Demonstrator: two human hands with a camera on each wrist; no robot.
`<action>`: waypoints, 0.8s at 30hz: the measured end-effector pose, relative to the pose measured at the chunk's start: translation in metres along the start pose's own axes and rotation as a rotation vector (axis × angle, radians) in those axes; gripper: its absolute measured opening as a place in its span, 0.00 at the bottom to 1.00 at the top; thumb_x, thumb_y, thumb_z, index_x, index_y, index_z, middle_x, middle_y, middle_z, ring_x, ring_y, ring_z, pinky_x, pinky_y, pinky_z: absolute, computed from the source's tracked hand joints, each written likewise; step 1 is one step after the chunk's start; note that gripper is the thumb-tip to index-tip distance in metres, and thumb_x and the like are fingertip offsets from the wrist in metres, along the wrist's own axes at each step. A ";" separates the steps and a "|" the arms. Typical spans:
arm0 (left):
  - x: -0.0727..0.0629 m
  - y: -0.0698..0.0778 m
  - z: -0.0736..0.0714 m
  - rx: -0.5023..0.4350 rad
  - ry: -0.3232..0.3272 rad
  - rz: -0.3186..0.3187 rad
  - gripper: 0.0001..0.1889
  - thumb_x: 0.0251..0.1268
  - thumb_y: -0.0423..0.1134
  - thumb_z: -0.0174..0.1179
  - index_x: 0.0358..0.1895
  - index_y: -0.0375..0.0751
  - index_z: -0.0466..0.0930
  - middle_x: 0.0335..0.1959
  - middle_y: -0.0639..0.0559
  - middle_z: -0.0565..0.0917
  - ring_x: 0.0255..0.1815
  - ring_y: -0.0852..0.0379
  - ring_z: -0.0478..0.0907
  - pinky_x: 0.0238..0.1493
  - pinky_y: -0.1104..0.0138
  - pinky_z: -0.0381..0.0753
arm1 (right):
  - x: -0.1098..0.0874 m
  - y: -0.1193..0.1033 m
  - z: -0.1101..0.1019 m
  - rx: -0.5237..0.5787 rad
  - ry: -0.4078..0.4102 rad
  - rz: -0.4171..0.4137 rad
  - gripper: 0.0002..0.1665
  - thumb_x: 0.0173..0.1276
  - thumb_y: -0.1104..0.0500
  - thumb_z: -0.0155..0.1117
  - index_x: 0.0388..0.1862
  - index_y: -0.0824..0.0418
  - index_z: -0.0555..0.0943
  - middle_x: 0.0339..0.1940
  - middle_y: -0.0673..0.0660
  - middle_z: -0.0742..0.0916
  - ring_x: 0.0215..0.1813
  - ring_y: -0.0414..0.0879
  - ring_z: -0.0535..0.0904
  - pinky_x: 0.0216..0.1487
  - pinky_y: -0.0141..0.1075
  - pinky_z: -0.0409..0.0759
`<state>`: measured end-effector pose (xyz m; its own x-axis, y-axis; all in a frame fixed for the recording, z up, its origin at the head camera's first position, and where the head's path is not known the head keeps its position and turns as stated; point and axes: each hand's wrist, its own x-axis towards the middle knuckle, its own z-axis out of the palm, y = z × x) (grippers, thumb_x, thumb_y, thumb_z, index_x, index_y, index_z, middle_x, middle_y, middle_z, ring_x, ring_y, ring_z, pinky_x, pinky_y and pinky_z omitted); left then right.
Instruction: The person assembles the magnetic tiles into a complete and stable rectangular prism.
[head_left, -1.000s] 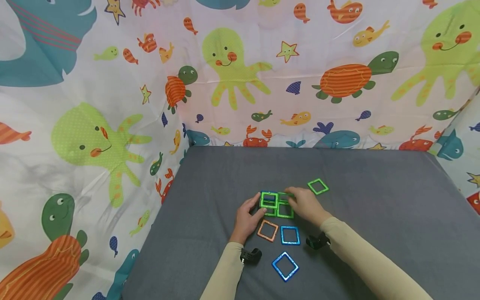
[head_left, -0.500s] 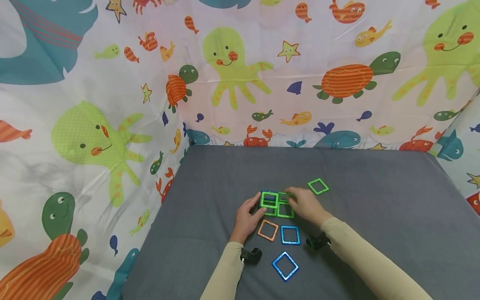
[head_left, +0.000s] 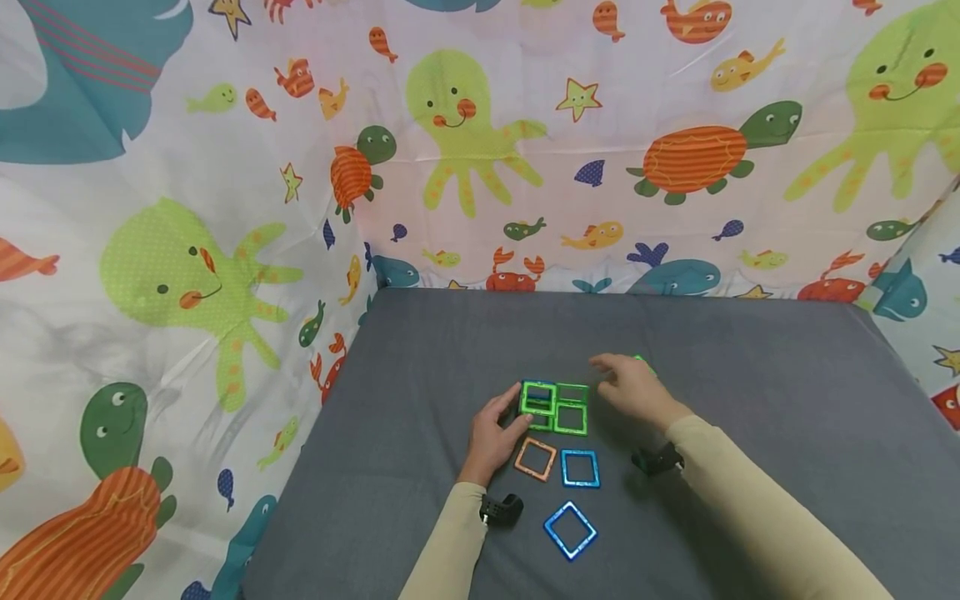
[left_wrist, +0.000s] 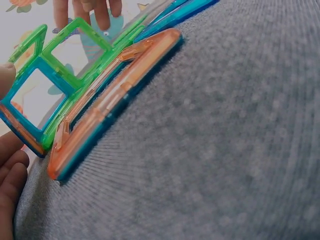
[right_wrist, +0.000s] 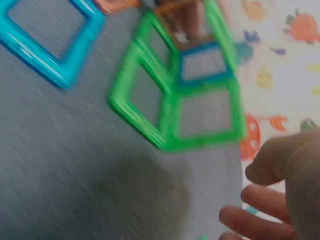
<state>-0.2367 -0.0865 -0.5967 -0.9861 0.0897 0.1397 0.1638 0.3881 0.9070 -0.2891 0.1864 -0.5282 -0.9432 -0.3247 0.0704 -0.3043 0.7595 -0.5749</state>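
Note:
A small build of square magnetic tiles stands on the grey cloth, with green frames joined to blue and orange ones. My left hand grips its left side, thumb at the near corner and fingers along the far side. In the left wrist view, a blue frame leans upright between thumb and fingers. My right hand is off the build to its right, fingers loosely bent and holding nothing. The right wrist view shows that hand apart from the green frames. A loose green tile is mostly hidden behind it.
Nearer the body lie an orange tile, a light blue tile and a darker blue tile turned cornerwise. A sea-animal curtain rises along the back and left edges of the grey-covered table.
My right hand has let go of the build's right side and moved right and away from me, now covering most of the loose green tile. The left hand stays on the build.

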 end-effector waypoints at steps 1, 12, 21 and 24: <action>0.000 0.000 0.000 0.002 0.002 0.000 0.30 0.70 0.47 0.65 0.74 0.53 0.72 0.67 0.46 0.80 0.68 0.46 0.78 0.69 0.50 0.76 | 0.001 0.003 -0.005 -0.016 0.011 0.022 0.25 0.68 0.66 0.59 0.65 0.66 0.79 0.58 0.69 0.86 0.53 0.62 0.86 0.50 0.56 0.85; -0.001 0.000 -0.001 -0.035 0.014 -0.010 0.28 0.71 0.49 0.63 0.73 0.51 0.74 0.66 0.47 0.81 0.66 0.46 0.79 0.69 0.49 0.76 | 0.003 0.035 -0.029 -0.173 0.020 0.174 0.27 0.69 0.57 0.65 0.63 0.70 0.79 0.57 0.75 0.83 0.59 0.72 0.79 0.53 0.65 0.79; -0.001 -0.002 0.001 -0.022 0.017 -0.016 0.28 0.71 0.47 0.64 0.73 0.51 0.74 0.66 0.49 0.81 0.66 0.49 0.79 0.69 0.53 0.77 | -0.004 0.046 -0.008 -0.237 0.026 0.183 0.27 0.67 0.55 0.68 0.61 0.70 0.80 0.55 0.75 0.83 0.56 0.72 0.80 0.51 0.65 0.80; -0.001 -0.002 0.001 -0.014 0.022 -0.001 0.28 0.71 0.47 0.63 0.72 0.50 0.74 0.65 0.47 0.82 0.66 0.48 0.79 0.68 0.52 0.77 | -0.004 0.050 -0.002 -0.278 0.053 0.181 0.25 0.67 0.55 0.68 0.58 0.69 0.82 0.55 0.76 0.83 0.55 0.73 0.80 0.50 0.66 0.80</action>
<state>-0.2360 -0.0863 -0.5997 -0.9867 0.0694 0.1471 0.1624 0.3752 0.9126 -0.3008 0.2265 -0.5554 -0.9886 -0.1467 0.0340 -0.1495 0.9292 -0.3380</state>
